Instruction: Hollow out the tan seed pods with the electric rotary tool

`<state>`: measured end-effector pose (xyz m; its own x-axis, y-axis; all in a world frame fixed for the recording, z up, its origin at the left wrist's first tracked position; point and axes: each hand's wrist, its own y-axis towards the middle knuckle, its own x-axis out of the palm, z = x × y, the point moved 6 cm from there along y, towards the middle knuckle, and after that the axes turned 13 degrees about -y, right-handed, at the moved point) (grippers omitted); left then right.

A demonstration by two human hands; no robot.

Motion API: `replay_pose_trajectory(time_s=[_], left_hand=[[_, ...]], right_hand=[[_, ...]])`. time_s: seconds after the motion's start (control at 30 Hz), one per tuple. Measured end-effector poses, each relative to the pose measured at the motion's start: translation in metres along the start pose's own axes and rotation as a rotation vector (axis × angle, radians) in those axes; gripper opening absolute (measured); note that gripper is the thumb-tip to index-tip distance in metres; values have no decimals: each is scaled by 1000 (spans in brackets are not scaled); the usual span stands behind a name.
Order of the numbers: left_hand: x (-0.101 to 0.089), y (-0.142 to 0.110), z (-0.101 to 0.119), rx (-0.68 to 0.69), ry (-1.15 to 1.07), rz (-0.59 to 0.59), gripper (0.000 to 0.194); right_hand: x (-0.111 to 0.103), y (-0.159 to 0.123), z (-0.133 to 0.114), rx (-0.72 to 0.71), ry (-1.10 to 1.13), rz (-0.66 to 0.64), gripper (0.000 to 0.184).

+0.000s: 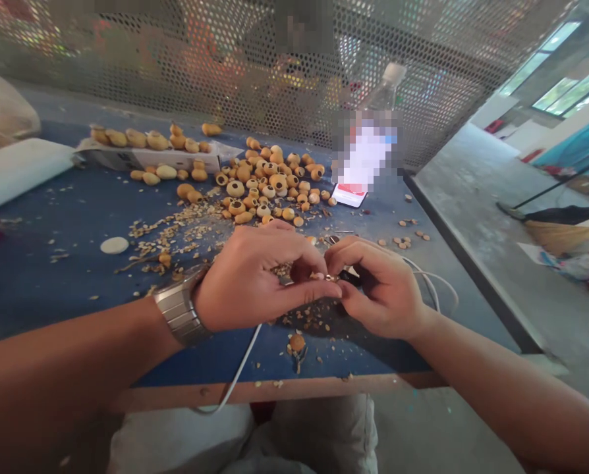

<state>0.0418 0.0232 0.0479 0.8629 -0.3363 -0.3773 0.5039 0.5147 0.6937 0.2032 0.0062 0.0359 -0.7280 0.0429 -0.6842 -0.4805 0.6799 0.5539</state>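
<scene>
My left hand (269,276), with a metal watch (180,309) at its wrist, is closed in a pinch over the front of the table. Against its fingertips, my right hand (386,283) is closed too, thumb and fingers bent together. A tiny light, partly shiny piece (330,278) shows between the fingertips of both hands; it is too small to name. A dark object (351,276) shows beside my right fingers, mostly hidden. Beyond the hands lies a heap of small dried gourds (277,182), several with round holes cut in them. Seeds and chips (176,230) are scattered around.
More gourds (136,138) line a low box (151,159) at the back left. A lit phone (354,187) leans against a clear bottle (381,99) before a perforated metal screen (255,79). A white cable (240,368) crosses the table's front edge. A white disc (114,245) lies left.
</scene>
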Motion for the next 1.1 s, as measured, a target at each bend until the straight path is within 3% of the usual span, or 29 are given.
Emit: replay_pose_trajectory(time_s=[1.1], left_hand=[[1, -1, 1, -55, 43, -14, 22]], right_hand=[[3, -1, -5, 12, 15, -86, 14]])
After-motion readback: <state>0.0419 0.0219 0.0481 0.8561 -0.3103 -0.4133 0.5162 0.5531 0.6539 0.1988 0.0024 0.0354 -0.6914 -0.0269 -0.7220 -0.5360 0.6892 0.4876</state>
